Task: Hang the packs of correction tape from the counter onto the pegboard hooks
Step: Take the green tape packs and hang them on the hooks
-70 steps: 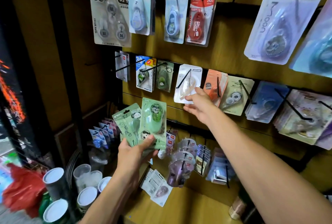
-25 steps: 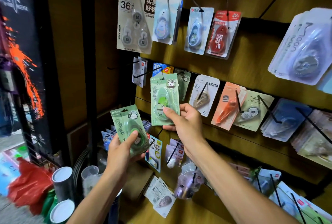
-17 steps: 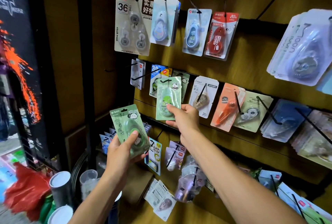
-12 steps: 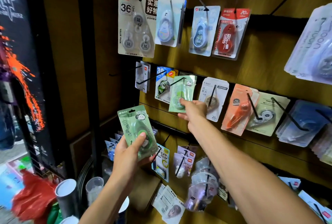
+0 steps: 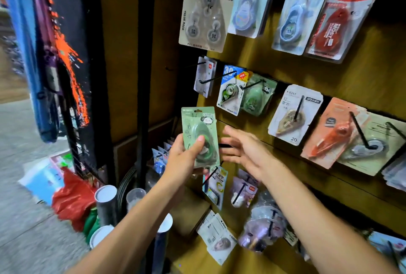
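My left hand (image 5: 186, 157) grips a green correction tape pack (image 5: 201, 133) upright, thumb across its front, in front of the wooden pegboard (image 5: 296, 71). My right hand (image 5: 246, 148) is beside it on the right, fingers spread and holding nothing. A second green pack (image 5: 258, 95) with a panda print hangs on a black hook (image 5: 252, 84) in the middle row, behind a blue-and-white pack (image 5: 231, 91).
Rows of other tape packs hang on the board, with long black hooks sticking out toward me. More packs (image 5: 217, 237) lie on the wooden counter (image 5: 197, 258) below. Paper tubes (image 5: 105, 203) and a red bag (image 5: 72, 199) stand at lower left by a black post (image 5: 144, 76).
My right hand hung its green pack on the middle-row hook, let go, and drew back down toward the pack in my left hand. My left hand rose slightly.
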